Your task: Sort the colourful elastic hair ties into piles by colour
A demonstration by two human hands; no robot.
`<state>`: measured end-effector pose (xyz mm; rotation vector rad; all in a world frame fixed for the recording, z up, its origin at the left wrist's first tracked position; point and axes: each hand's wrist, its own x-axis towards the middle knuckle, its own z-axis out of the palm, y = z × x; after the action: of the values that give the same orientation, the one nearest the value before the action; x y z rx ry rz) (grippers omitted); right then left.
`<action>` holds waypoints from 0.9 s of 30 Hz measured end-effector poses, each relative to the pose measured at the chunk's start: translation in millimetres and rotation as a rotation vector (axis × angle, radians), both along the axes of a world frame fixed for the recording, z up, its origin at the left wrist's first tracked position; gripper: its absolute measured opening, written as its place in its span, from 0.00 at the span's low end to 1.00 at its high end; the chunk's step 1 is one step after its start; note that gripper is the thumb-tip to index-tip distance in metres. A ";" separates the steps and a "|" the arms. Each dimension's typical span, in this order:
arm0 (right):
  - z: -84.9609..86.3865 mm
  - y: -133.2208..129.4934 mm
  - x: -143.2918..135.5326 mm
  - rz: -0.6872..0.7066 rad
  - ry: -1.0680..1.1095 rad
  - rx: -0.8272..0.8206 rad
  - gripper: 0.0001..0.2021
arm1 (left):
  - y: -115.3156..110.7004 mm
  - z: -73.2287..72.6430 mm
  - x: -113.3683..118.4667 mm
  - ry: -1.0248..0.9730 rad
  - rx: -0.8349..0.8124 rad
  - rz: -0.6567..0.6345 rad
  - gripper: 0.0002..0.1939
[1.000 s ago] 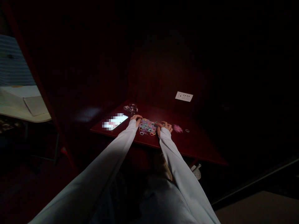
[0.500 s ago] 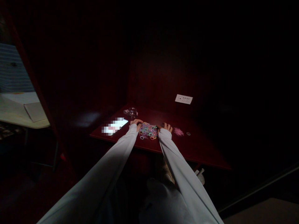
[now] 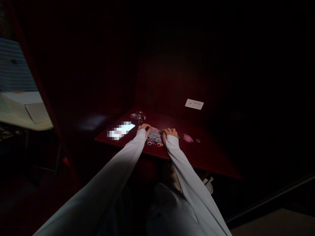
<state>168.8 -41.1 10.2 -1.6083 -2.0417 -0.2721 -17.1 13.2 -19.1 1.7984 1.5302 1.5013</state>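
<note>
A mixed heap of coloured hair ties [image 3: 155, 137], in purple, green, yellow and orange, lies on the dark red table between my hands. My left hand [image 3: 145, 127] rests along the heap's left edge, its fingers stretched over the border and apart. From the right side my right hand [image 3: 170, 132] reaches onto the heap with fingers spread and pointing left; its fingertips are partly hidden. I see nothing held in either hand. To the right of it are a small pile of pink hair ties [image 3: 188, 138] and a single pale ring-shaped hair tie [image 3: 198, 140].
A lit phone [image 3: 121, 130], partly blurred out, lies left of my hands. Clear round containers [image 3: 139, 116] stand at the back left. A white socket plate [image 3: 194, 104] is on the back wall. Beyond the left partition, a white box [image 3: 36, 109] sits on another table.
My right hand has shifted left, away from the pink pile and further over the mixed heap. My left hand has barely moved. The whole view has tilted slightly.
</note>
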 end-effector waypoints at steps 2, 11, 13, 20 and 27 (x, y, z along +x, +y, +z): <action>0.8 -1.5 -4.0 0.066 -0.024 -0.002 0.18 | -2.1 -1.5 2.8 0.065 -0.017 -0.002 0.07; 1.6 2.5 -5.1 0.058 0.056 -0.039 0.17 | 4.4 -1.7 2.2 0.143 -0.040 -0.179 0.16; 0.7 3.3 -4.5 0.075 0.053 -0.040 0.17 | 5.3 -0.1 1.3 0.104 -0.044 -0.149 0.12; -5.6 7.7 -2.0 0.099 0.050 -0.034 0.16 | -0.5 5.6 0.5 -0.157 -0.107 -0.122 0.05; -7.1 8.2 0.4 0.134 0.080 -0.029 0.16 | -3.2 7.4 -0.6 -0.309 -0.126 -0.053 0.09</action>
<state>169.1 -32.9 3.1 -1.4677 -2.0893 -0.1281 -17.7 10.0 -11.7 1.4467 1.3807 1.5367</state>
